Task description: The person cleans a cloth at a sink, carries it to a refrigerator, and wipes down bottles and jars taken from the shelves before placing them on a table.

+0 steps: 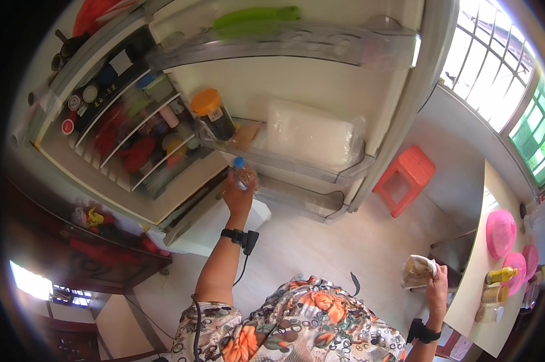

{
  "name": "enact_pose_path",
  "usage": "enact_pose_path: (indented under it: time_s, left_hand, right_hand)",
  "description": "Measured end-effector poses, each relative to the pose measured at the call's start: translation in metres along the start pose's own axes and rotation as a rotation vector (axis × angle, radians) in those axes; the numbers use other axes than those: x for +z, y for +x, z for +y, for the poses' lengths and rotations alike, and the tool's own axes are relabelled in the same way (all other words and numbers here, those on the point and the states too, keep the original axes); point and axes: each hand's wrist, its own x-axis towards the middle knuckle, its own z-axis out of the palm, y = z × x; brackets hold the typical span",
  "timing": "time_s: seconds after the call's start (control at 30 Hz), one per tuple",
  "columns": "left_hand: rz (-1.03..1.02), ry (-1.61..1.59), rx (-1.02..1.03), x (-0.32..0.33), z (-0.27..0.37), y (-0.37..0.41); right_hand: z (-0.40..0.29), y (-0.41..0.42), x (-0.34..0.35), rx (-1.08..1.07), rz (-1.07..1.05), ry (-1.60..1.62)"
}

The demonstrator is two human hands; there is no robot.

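Note:
My left hand (238, 192) grips a clear plastic bottle with a blue cap (245, 173) and brown grain-like contents, at the left end of the lowest bin (299, 199) in the open refrigerator door. Whether the bottle rests in the bin, I cannot tell. Far to the right, my right hand (437, 283) holds a crumpled beige cloth (418, 271) near a table. On the door shelf above the bottle stand an orange-lidded jar (212, 113) with dark contents and a large clear plastic bag of white material (315, 133).
Left, wire shelves (136, 131) in the refrigerator hold jars and bags. A green item (254, 20) lies on the upper door shelf. A red plastic stool (406, 178) stands beyond the door. The table (473, 289) at right bears pink covers (501, 234), a yellow bottle (501, 275) and jars.

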Motion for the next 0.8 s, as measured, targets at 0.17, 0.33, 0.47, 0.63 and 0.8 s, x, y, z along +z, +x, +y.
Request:
enact_pose_path:
  time_s: [0.17,0.33,0.47,0.63,0.8]
  left_hand:
    - [-0.076,0.135,0.025,0.011,0.001,0.015]
    - [-0.103,0.143,-0.025,0.017,0.003,0.019]
    - [0.03,-0.21,-0.025,0.018,0.001,0.006]
    - [0.067,-0.82,-0.125,-0.005,0.043,-0.015]
    - [-0.217,-0.942,-0.047,-0.055,0.105,-0.055]
  right_hand:
    - [-0.04,0.004,0.021,0.052,-0.069,0.23]
    - [-0.043,-0.003,0.043,-0.042,-0.055,0.318]
    - [-0.058,-0.003,0.047,-0.044,-0.082,0.309]
    - [-0.063,-0.001,0.046,-0.073,-0.099,0.335]
    - [-0.061,0.005,0.044,-0.133,-0.037,0.58]
